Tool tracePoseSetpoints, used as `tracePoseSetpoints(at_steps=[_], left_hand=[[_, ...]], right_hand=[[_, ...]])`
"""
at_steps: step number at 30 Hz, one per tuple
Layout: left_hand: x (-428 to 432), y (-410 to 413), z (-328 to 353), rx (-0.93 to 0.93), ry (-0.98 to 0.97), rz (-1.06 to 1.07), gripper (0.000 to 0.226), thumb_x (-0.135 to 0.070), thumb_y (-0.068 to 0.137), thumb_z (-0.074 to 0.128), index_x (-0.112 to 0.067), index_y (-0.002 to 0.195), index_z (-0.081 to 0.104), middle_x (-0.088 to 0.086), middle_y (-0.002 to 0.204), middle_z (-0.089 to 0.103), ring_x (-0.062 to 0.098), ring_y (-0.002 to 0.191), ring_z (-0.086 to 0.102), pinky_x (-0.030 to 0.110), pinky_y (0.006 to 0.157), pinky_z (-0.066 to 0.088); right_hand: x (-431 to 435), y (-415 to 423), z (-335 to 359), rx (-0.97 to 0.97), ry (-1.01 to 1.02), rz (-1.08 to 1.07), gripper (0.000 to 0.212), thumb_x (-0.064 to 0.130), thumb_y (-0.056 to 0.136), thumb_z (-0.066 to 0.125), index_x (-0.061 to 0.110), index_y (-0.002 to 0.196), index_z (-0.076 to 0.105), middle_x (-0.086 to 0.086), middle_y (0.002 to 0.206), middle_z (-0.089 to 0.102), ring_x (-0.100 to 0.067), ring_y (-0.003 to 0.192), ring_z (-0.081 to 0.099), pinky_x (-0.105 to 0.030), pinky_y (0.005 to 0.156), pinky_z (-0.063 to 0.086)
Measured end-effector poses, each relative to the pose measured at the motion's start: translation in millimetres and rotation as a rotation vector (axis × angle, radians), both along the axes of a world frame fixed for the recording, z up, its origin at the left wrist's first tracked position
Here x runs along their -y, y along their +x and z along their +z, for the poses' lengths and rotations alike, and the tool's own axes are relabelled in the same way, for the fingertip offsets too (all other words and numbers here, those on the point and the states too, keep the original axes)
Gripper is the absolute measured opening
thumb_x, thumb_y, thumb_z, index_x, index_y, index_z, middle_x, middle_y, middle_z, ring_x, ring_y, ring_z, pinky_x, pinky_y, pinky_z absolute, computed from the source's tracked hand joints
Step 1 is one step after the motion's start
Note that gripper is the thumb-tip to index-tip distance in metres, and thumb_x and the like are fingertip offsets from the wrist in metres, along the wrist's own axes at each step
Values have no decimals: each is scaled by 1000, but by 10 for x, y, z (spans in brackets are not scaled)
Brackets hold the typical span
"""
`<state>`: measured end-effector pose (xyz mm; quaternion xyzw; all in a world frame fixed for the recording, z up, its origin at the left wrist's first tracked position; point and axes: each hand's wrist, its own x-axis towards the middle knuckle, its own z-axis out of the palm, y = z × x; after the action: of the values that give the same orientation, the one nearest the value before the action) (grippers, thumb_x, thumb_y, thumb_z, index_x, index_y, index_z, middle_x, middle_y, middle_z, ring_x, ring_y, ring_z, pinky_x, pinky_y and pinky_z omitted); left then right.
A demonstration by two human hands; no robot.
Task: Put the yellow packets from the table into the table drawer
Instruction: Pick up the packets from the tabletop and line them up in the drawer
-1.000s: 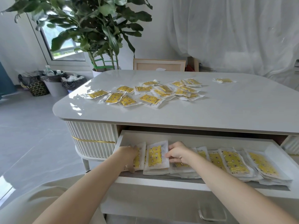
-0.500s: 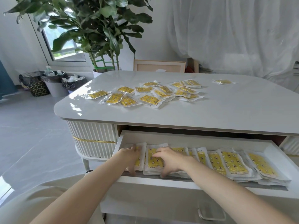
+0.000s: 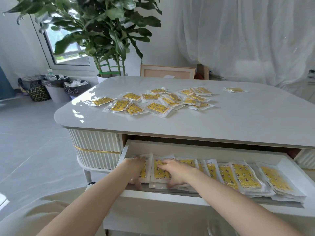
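The left hand (image 3: 134, 168) lies spread on the leftmost packet (image 3: 147, 165) in the drawer (image 3: 204, 149), back of the hand up. Its fingers reach toward the packet's far end and its thumb points down at the near end. The right hand (image 3: 175, 171) rests flat on the second packet (image 3: 160, 172). Its fingers are stretched out to the left across the packet and its thumb hangs at the near edge. Neither hand is curled round anything.

Both packets lie flat with their long axis running front to back in the drawer. To the right, a row of packets (image 3: 243, 176) lies the same way, overlapping like tiles and fanning slightly outward at the far right. Each is a flat rectangular pouch of clear, crinkly plastic with white sealed edges and a yellow printed panel dotted with small dark marks.

The drawer is a shallow white box with smooth walls, pulled out toward the person.

Above it, on the table (image 3: 238, 120), loose packets (image 3: 156, 107) lie scattered flat at mixed angles, some overlapping. A single packet (image 3: 235, 89) sits well apart at the far right. The tabletop is glossy pale grey with rounded corners. The side panel (image 3: 95, 142) is ribbed white with a thin gold band (image 3: 97, 151).

Behind the table are a leafy plant (image 3: 105, 31), a wooden frame (image 3: 167, 72), lined bins (image 3: 58, 89) and a sheer white curtain (image 3: 247, 40).
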<state>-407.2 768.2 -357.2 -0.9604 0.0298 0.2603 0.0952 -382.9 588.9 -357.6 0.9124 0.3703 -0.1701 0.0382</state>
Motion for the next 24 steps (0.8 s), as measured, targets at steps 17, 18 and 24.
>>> tracePoseSetpoints(at_steps=[17,18,24], left_hand=[[-199,-368,1277,449,-327,17,47,-39,93,54,-28,137,46,-7,133,56,15,119,54,30,99,43],[-222,-362,1333,488,-392,53,44,-38,92,56,-28,135,49,-6,129,58,15,115,56,30,98,45],[-263,-91,1475,733,-547,122,43,-29,93,55,-24,135,48,-2,131,58,19,114,56,30,94,45]], right_hand=[[137,-95,1167,9,365,-149,28,23,90,58,23,117,66,2,115,65,-11,101,59,-27,89,49],[166,-60,1261,31,412,-175,25,24,90,59,24,114,68,3,111,65,-10,98,60,-26,88,49],[221,220,1468,127,572,-317,30,24,91,57,24,121,61,4,113,63,-14,98,59,-28,87,47]])
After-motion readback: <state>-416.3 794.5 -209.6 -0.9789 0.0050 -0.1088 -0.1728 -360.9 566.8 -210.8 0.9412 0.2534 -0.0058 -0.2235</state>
